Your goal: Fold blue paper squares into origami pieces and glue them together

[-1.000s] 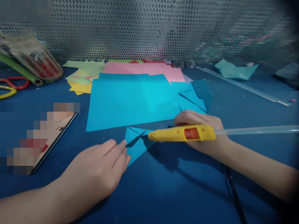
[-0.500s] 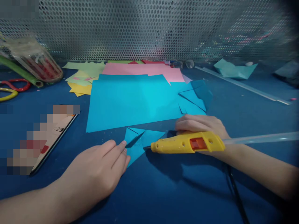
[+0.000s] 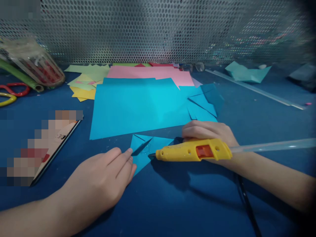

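A small folded blue paper triangle (image 3: 144,152) lies on the dark blue table (image 3: 172,204) in front of a large blue sheet (image 3: 138,105). My left hand (image 3: 101,182) rests flat on the table, its fingertips pressing the triangle's left edge. My right hand (image 3: 212,138) is wrapped round a yellow glue gun (image 3: 195,153) that lies level, with its nozzle touching the triangle's right side. A clear glue stick (image 3: 274,145) pokes out of the gun's back toward the right.
Pink (image 3: 153,73), green and yellow sheets (image 3: 85,82) lie behind the blue one, with folded blue pieces (image 3: 204,102) to the right. Scissors (image 3: 12,92) and a clear pouch (image 3: 34,64) sit far left, a phone (image 3: 58,144) at left, a perforated metal wall (image 3: 158,29) behind. The gun's cord (image 3: 247,204) trails toward me.
The glue gun first drew back right and down off the triangle, then slid left again until its nozzle met the paper. My left hand stayed in place.
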`<control>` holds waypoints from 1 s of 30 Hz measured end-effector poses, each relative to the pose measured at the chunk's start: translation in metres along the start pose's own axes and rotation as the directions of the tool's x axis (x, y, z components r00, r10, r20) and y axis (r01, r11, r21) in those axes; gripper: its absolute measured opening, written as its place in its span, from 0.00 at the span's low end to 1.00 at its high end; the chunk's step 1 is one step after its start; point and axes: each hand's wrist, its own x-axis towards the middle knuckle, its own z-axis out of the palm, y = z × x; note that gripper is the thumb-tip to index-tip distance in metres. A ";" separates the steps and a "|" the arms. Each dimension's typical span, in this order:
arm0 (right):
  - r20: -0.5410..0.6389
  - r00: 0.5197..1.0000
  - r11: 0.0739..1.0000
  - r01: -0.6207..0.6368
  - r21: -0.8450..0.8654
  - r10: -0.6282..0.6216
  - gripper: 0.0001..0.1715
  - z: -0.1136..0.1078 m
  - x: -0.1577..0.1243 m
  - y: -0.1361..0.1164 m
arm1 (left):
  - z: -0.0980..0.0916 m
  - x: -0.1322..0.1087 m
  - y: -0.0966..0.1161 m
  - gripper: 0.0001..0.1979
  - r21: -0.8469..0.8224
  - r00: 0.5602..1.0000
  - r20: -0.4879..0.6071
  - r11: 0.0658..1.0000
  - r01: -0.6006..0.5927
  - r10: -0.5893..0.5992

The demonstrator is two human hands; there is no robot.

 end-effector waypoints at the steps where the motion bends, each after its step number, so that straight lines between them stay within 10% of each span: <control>1: -0.002 1.000 1.000 0.004 -0.005 -0.004 0.18 0.000 0.001 -0.001 | 0.000 0.000 0.000 0.20 0.002 1.000 -0.007 1.000 0.004 -0.004; 30: -0.004 0.967 0.966 -0.253 -0.056 0.254 0.05 -0.007 0.012 0.001 | 0.001 -0.003 -0.002 0.20 0.002 1.000 0.002 1.000 -0.011 0.011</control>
